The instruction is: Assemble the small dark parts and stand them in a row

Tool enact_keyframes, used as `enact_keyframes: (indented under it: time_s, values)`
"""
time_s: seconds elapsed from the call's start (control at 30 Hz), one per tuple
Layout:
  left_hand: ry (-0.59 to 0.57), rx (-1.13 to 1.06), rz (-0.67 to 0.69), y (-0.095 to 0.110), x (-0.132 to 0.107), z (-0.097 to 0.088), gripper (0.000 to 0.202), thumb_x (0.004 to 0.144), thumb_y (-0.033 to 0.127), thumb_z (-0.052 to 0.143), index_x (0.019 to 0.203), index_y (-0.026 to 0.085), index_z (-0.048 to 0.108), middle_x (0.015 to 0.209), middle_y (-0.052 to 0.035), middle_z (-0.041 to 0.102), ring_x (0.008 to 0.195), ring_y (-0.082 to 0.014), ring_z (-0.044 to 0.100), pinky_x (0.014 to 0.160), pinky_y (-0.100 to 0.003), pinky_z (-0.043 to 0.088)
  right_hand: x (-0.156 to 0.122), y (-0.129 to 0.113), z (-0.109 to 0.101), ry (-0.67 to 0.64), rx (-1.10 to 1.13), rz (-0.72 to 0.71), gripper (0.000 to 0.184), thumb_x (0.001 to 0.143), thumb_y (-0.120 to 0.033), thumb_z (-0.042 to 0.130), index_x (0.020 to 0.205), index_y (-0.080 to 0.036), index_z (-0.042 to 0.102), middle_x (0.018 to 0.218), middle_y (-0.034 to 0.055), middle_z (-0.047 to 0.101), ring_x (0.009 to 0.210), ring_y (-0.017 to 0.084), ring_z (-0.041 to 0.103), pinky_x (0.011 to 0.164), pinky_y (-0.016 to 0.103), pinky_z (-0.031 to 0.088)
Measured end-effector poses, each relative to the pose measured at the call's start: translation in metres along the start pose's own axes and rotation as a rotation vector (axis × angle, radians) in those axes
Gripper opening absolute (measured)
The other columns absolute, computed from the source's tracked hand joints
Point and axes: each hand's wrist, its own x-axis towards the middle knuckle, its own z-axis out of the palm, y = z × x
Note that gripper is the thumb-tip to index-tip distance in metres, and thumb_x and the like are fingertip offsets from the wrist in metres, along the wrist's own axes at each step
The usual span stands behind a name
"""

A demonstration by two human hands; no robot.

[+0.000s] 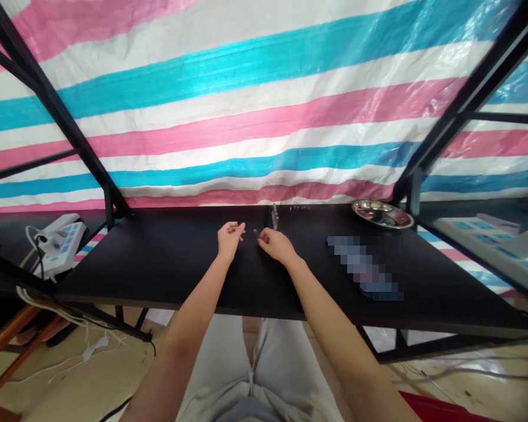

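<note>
Above the black table [171, 246], my left hand [229, 239] is closed, thumb and fingertips brought together; whatever may be between them is too small to make out. My right hand [278, 245] pinches a small grey piece [256, 232] between thumb and fingers, its tip pointing towards my left hand. The two hands are a short gap apart. Just beyond my right hand runs a line of small, greyish, shiny pieces [275, 215], and a second short row of tiny pieces [300, 208] lies near the table's back edge. Their exact kind is not clear.
A round divided metal plate [382, 214] is at the back right. A blurred-out, phone-shaped object [364, 268] lies right of my right arm. Power strips [62, 249] and cables sit on the left neighbouring table. Black metal frames and a striped plastic sheet [264, 117] stand behind.
</note>
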Motion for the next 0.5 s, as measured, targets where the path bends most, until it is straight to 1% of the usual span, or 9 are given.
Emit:
enact_keyframes:
  time_s: [0.03, 0.13, 0.23, 0.3, 0.37, 0.43, 0.5]
  values:
    - [-0.019, 0.035, 0.016, -0.004, 0.002, 0.003, 0.031, 0.063, 0.037, 0.068, 0.079, 0.013, 0.059, 0.063, -0.0015, 0.062, 0.048, -0.0078, 0.052, 0.05, -0.022, 0.042, 0.0, 0.003, -0.003, 0.038, 0.005, 0.064, 0.009, 0.076, -0.027, 0.053, 0.08, -0.02, 0.057, 0.073, 0.0004, 0.061, 0.064, 0.012, 0.054, 0.057, 0.022, 0.033]
    - [-0.144, 0.229, 0.102, -0.014, 0.008, 0.017, 0.025, 0.063, 0.03, 0.068, 0.079, 0.012, 0.064, 0.065, -0.0026, 0.063, 0.058, -0.0106, 0.056, 0.06, -0.024, 0.046, 0.002, 0.013, -0.011, 0.155, 0.035, 0.246, 0.011, 0.078, -0.028, 0.051, 0.082, -0.02, 0.057, 0.077, 0.0019, 0.064, 0.071, 0.014, 0.057, 0.06, 0.023, 0.036]
    - [-0.201, 0.463, 0.145, -0.02, 0.012, 0.034, 0.02, 0.065, 0.026, 0.068, 0.079, 0.013, 0.068, 0.07, -0.0041, 0.065, 0.064, -0.0123, 0.058, 0.067, -0.026, 0.046, 0.004, 0.02, -0.011, 0.194, 0.035, 0.343, 0.013, 0.078, -0.029, 0.05, 0.083, -0.02, 0.058, 0.08, 0.0032, 0.066, 0.076, 0.016, 0.059, 0.063, 0.024, 0.037]
    - [-0.197, 0.6, 0.147, -0.02, 0.013, 0.044, 0.019, 0.066, 0.026, 0.067, 0.081, 0.014, 0.069, 0.074, -0.0047, 0.067, 0.069, -0.0139, 0.059, 0.071, -0.027, 0.045, 0.005, 0.022, -0.009, 0.192, 0.026, 0.366, 0.014, 0.079, -0.03, 0.049, 0.085, -0.02, 0.058, 0.081, 0.0035, 0.066, 0.078, 0.017, 0.06, 0.064, 0.025, 0.038]
    - [-0.162, 0.715, 0.147, -0.019, 0.013, 0.051, 0.019, 0.069, 0.028, 0.066, 0.083, 0.017, 0.069, 0.079, -0.004, 0.067, 0.076, -0.0152, 0.059, 0.075, -0.029, 0.044, 0.006, 0.023, -0.007, 0.18, 0.006, 0.378, 0.016, 0.08, -0.031, 0.049, 0.087, -0.021, 0.058, 0.082, 0.0039, 0.066, 0.079, 0.018, 0.06, 0.065, 0.026, 0.039]
    - [-0.126, 0.804, 0.144, -0.018, 0.011, 0.055, 0.019, 0.071, 0.032, 0.064, 0.086, 0.021, 0.069, 0.082, -0.0027, 0.066, 0.081, -0.0163, 0.059, 0.079, -0.03, 0.042, 0.007, 0.022, -0.005, 0.163, -0.019, 0.398, 0.017, 0.08, -0.032, 0.048, 0.089, -0.021, 0.059, 0.084, 0.0048, 0.066, 0.08, 0.018, 0.06, 0.066, 0.026, 0.04]
    - [-0.121, 0.876, 0.136, -0.016, 0.009, 0.058, 0.019, 0.073, 0.035, 0.062, 0.087, 0.023, 0.069, 0.083, -0.0019, 0.066, 0.085, -0.0171, 0.058, 0.08, -0.031, 0.04, 0.007, 0.021, -0.004, 0.15, -0.042, 0.427, 0.019, 0.081, -0.033, 0.048, 0.091, -0.022, 0.059, 0.086, 0.0058, 0.066, 0.083, 0.019, 0.06, 0.068, 0.027, 0.041]
